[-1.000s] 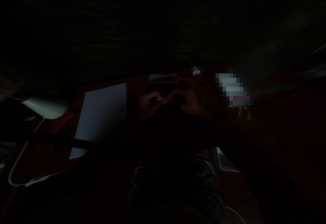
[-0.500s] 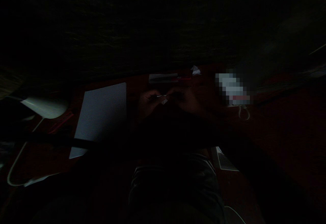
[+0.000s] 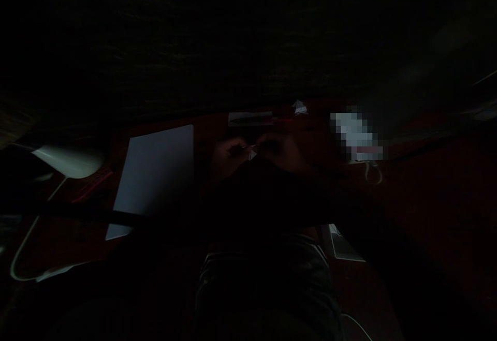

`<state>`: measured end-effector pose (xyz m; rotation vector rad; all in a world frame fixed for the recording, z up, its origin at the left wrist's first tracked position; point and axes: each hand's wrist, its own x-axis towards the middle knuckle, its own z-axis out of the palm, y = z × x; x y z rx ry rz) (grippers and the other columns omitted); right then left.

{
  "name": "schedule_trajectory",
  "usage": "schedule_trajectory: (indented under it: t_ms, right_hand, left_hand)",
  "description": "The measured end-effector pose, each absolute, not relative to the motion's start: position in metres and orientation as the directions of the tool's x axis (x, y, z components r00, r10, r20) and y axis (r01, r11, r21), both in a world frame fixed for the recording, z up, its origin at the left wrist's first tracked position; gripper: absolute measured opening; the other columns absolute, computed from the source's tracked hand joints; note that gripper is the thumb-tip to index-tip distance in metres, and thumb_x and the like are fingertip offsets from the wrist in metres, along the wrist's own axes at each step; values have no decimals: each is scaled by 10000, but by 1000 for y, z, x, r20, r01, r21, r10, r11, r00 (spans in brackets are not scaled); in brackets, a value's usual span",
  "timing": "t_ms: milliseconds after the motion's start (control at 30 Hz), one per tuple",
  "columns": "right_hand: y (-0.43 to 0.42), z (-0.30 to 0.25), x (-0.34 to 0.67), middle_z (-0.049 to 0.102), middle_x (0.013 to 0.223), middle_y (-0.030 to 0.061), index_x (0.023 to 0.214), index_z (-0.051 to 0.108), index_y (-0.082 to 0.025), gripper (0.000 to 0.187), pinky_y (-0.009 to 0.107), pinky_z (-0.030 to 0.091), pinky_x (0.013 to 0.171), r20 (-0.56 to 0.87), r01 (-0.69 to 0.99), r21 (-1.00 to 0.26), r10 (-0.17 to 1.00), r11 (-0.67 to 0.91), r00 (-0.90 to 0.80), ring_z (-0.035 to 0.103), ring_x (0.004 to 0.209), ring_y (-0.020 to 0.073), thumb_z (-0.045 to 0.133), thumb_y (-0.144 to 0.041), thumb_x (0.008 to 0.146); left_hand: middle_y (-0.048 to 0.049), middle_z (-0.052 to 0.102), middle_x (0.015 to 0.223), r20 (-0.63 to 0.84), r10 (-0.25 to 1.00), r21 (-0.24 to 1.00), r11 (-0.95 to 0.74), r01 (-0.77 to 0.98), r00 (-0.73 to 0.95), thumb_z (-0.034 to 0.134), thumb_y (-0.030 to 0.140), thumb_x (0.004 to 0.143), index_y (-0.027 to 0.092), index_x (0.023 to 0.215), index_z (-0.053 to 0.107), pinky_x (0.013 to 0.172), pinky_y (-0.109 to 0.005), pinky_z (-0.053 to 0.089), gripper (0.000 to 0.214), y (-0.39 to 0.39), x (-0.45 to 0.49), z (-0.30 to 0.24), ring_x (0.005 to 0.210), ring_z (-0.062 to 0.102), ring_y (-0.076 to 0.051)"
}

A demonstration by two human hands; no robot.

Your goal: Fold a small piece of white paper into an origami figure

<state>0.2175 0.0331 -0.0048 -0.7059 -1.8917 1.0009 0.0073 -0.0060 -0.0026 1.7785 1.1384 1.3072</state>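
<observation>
In dim light, my left hand (image 3: 228, 153) and my right hand (image 3: 282, 149) meet in front of me, above a dark reddish surface. Both have their fingertips pinched on a small folded piece of white paper (image 3: 252, 155), of which a pale triangular part shows below the fingers. The rest of the paper is hidden by the fingers. Just beyond the hands lies a white strip (image 3: 237, 117) with a dark, pointed, blade-like object (image 3: 254, 120) across it. A small folded paper (image 3: 300, 107) sits to the right of that strip.
A stack of white paper (image 3: 157, 167) lies left of my hands. Farther left are a white lamp-like object (image 3: 70, 161) with a cable (image 3: 24, 242) and a red item (image 3: 93, 184). On the right is a blurred pale object (image 3: 355, 133) with a looped cord (image 3: 374, 174).
The paper between my fingertips has shifted slightly, and a smaller triangular part of it shows now. Both hands stay pinched at nearly the same spot. The surrounding things have not moved.
</observation>
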Motion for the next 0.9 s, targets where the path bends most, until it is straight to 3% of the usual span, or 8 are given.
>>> schedule_trajectory:
  t_ms: [200,400,667,900]
  right_hand:
    - [28,-5,217,831,963,39,934,820,-220,169,342,618,886,429,38,-869,791,493,-435,757,897,197,855,-378,884]
    - [24,-4,219,819,852,20,825,823,-222,117,312,586,780,445,-14,-873,785,487,-431,733,805,184,862,-332,827]
    - [20,4,224,774,840,7,783,736,-222,199,300,569,786,391,-43,-897,743,440,-543,689,810,169,853,-373,838]
    - [21,4,219,750,842,15,792,701,-227,271,317,559,785,394,-35,-900,779,434,-488,671,819,183,859,-438,856]
  left_hand:
    - [5,648,697,467,862,806,-506,305,197,776,419,909,213,703,629,634,-274,444,327,-11,8,5,668,567,-143]
    - [6,617,710,475,849,784,-527,327,231,736,353,909,221,717,632,643,-299,421,255,-18,9,8,681,549,-152]
    - [-13,599,713,403,867,812,-486,323,292,709,461,966,228,719,628,619,-319,391,349,-26,7,11,678,529,-170]
    - [16,534,663,357,917,890,-391,232,177,743,547,948,228,708,573,572,-283,381,434,-23,15,6,631,486,-146]
